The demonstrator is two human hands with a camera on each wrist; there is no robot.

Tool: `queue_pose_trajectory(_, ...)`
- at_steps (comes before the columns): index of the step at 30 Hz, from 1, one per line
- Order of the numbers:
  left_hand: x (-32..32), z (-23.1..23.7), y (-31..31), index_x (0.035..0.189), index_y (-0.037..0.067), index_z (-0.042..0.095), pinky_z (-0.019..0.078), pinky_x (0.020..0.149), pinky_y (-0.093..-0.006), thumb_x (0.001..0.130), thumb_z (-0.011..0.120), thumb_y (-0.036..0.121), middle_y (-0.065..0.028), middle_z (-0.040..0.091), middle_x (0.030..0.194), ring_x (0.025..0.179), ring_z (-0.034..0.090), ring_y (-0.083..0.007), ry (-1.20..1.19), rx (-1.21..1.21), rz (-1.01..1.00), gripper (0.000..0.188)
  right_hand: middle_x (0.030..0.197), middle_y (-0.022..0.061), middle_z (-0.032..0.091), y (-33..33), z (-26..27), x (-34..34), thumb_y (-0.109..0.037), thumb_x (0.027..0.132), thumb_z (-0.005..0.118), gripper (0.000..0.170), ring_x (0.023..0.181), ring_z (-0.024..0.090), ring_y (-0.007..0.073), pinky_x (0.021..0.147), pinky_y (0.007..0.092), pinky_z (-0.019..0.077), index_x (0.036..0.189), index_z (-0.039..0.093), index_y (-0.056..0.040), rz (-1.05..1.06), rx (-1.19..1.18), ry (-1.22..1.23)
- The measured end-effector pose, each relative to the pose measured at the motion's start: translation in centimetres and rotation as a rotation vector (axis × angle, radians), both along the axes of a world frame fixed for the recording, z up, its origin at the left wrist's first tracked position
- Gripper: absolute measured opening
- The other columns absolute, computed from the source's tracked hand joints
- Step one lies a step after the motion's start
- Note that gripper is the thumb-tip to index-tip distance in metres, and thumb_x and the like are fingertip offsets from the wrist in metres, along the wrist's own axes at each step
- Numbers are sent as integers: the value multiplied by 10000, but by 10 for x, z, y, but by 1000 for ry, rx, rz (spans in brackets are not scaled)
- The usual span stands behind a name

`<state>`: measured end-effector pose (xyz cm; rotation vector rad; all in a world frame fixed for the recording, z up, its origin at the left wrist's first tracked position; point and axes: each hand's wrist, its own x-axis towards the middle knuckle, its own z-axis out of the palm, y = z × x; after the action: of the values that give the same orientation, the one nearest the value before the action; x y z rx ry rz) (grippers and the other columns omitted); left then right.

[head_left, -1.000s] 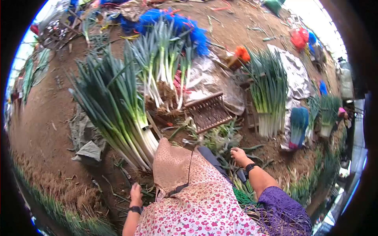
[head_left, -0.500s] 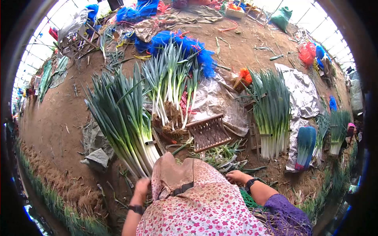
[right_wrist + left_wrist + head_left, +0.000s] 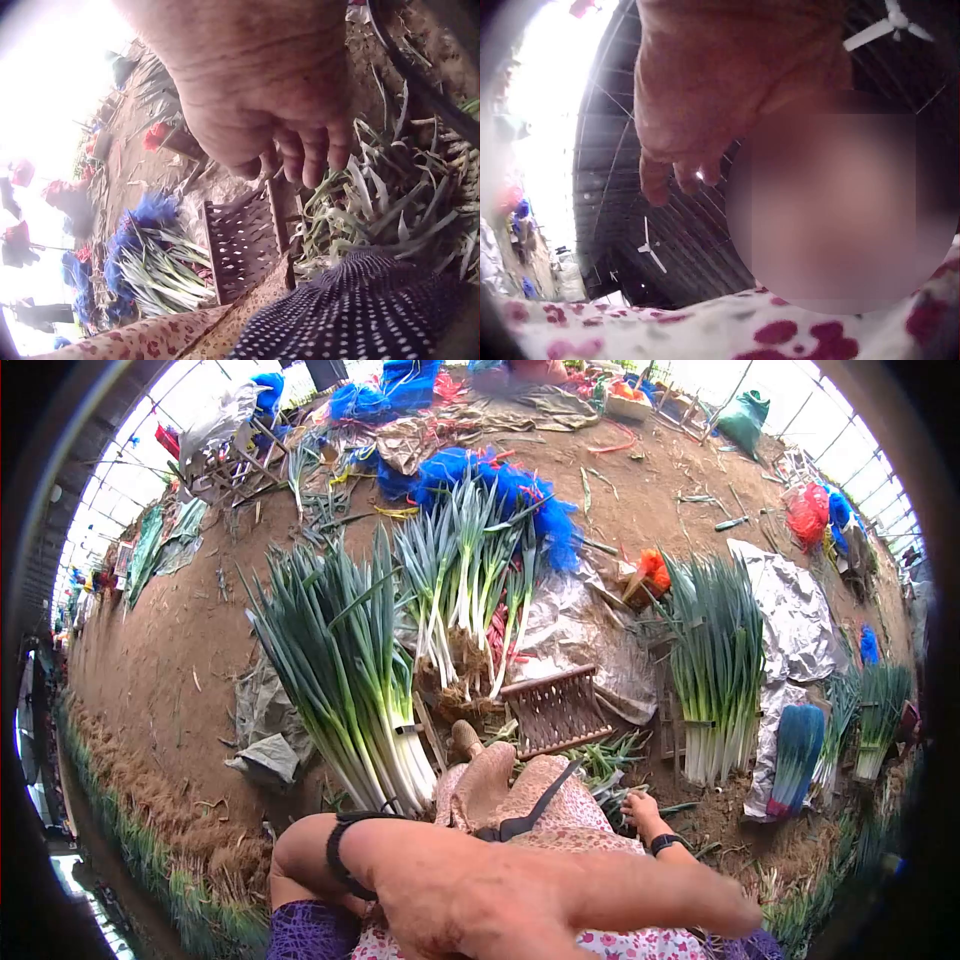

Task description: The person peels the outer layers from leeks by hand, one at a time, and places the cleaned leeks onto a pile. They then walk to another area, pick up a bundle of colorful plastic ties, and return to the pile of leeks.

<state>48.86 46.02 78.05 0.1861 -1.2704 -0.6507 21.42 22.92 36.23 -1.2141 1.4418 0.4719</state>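
My left hand [image 3: 480, 895] is raised close in front of the head camera, above the flowered garment [image 3: 600, 835], holding nothing. In the left wrist view its fingers [image 3: 656, 184] hang down with gaps between them. My right hand [image 3: 640, 810] is beside the right knee with loosely bent, empty fingers, above stripped green leaves [image 3: 360, 202]. Beyond the left hand stands a big bundle of long green onions [image 3: 345, 680], leaning left, bound by a dark band near its white stalks. Behind it are loose green onions [image 3: 470, 575] with muddy roots.
A brown low frame with woven straps [image 3: 556, 712] stands ahead of the knees. At right are another onion bundle [image 3: 715, 660], silvery sheeting [image 3: 790, 600] and a bundle in blue wrap [image 3: 797, 760]. Blue netting [image 3: 500, 485] lies behind the loose onions; a crumpled grey sheet [image 3: 270, 755] is at left.
My left hand has risen from low beside the big onion bundle to close before the head camera. The right hand stays near the right knee. The head view has tilted up.
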Motion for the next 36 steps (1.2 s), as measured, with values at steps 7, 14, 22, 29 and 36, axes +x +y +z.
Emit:
queue_pose_trajectory(7,38,7,18,1062,82,627,284,943,-573,896,523,181,-325,381,1256,1121,423,-463,88,-241,55,220,914,53,568,27,-15,30,-209,888,495,350,728,564,175,581,348,448,1224,471,-112,17,62,42)
queue_pose_trajectory(14,108,-17,76,1074,80,582,261,951,-597,871,537,211,-296,390,1252,1155,399,-453,-114,106,36,245,893,48,578,42,2,115,-196,880,488,330,741,582,166,579,311,448,1197,486,-104,88,20,-64)
queue_pose_trajectory(22,198,-182,229,792,38,540,411,807,-265,734,623,75,-41,574,959,890,522,-127,242,1410,699,108,1001,53,589,43,56,102,-212,899,473,376,788,567,153,652,316,470,1257,453,-98,-6,-40,118)
queue_pose_trajectory(29,125,-314,319,892,53,596,409,618,-245,821,597,225,-3,594,805,722,537,-100,876,1952,837,187,832,63,530,62,41,60,-152,885,469,325,655,523,147,494,265,408,1193,446,-52,-178,74,112)
queue_pose_trajectory(36,126,-329,303,915,60,593,413,633,-240,851,576,224,5,596,819,739,535,-90,771,1909,820,177,981,63,579,63,57,129,-204,898,471,377,815,569,151,619,296,464,1253,451,-78,70,22,62)
